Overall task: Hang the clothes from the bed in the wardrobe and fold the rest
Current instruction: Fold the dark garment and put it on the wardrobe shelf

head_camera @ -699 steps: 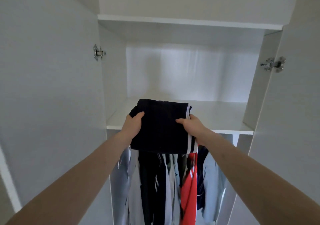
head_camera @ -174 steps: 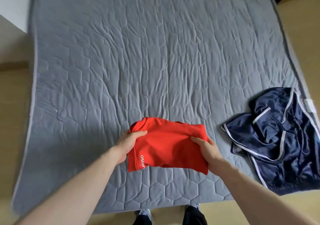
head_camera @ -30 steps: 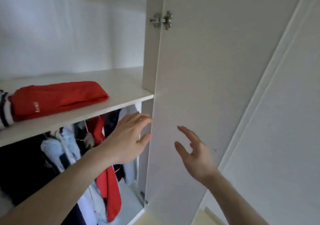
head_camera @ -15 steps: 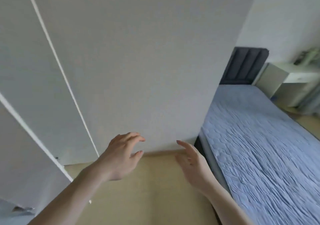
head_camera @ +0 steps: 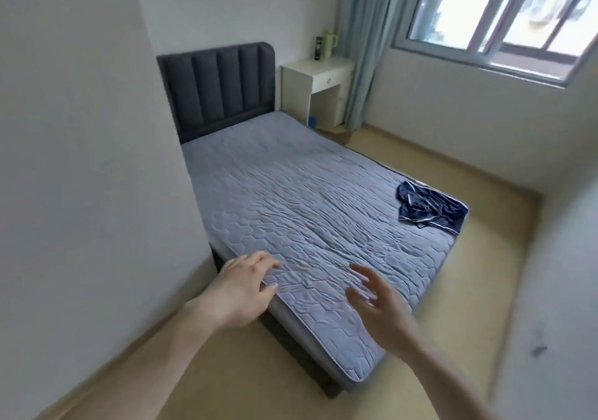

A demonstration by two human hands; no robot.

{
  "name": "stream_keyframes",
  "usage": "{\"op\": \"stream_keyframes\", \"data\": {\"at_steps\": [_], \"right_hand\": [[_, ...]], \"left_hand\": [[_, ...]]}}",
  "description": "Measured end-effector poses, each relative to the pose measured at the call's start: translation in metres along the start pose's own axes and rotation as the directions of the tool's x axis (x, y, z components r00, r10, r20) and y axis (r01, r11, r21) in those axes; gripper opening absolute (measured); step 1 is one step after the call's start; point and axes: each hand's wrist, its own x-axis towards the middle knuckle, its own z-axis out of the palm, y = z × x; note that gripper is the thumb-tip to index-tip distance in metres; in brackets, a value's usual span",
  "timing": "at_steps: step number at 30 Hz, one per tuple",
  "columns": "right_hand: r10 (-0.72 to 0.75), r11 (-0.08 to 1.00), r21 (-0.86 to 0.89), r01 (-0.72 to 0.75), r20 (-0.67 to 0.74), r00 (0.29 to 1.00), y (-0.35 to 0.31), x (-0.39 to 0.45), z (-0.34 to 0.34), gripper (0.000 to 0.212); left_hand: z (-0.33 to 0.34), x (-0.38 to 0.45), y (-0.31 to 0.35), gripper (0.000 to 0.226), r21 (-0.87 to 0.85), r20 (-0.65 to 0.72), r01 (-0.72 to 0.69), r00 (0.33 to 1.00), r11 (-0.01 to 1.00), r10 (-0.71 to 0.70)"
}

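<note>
So the bed (head_camera: 307,199) is taking up most of the view here, running from the near corner at the bottom up to a dark padded headboard (head_camera: 218,88) that's sitting against the far wall. A grey-blue quilted cover (head_camera: 291,225) with a hexagon stitch is lying over the whole mattress, a bit wrinkled in the middle. A big white panel (head_camera: 81,160) is filling the whole left side, right up against the bed's left edge. The tan floor (head_camera: 469,290) is wrapping around the foot and the right side of the bed.

Up top right a window (head_camera: 504,15) is letting in a lot of light, and a pale teal curtain (head_camera: 365,47) is hanging just left of it. Between the curtain and the headboard a small white nightstand (head_camera: 315,88) is standing, with a light green jug (head_camera: 328,46) and a dark thing I can't make out sitting on its top.

The only clothing in sight is a navy garment (head_camera: 430,207) with white trim, lying crumpled at the far right corner of the bed's foot end, well apart from both hands.

Both arms are reaching out over the near corner. The left hand (head_camera: 241,288) is hanging empty, fingers loosely bent, palm down. The right hand (head_camera: 378,306) is also gripping nothing, fingers spread and slightly blurred.
</note>
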Motion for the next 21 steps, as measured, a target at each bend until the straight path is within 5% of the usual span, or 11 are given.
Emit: {"op": "stream_keyframes", "data": {"at_steps": [8,21], "right_hand": [[0.119,0.993,0.045,-0.111,-0.252,0.960,0.125,0.059,-0.167,0.044],[0.196,0.980,-0.021,-0.200,-0.116,0.974,0.312,0.216,-0.390,0.041]], "left_hand": [[0.043,0.194,0.176,0.048,-0.076,0.174,-0.261,0.947,0.962,0.270],[0.132,0.403,0.362,0.045,-0.165,0.242,-0.080,0.963,0.983,0.119]]}}
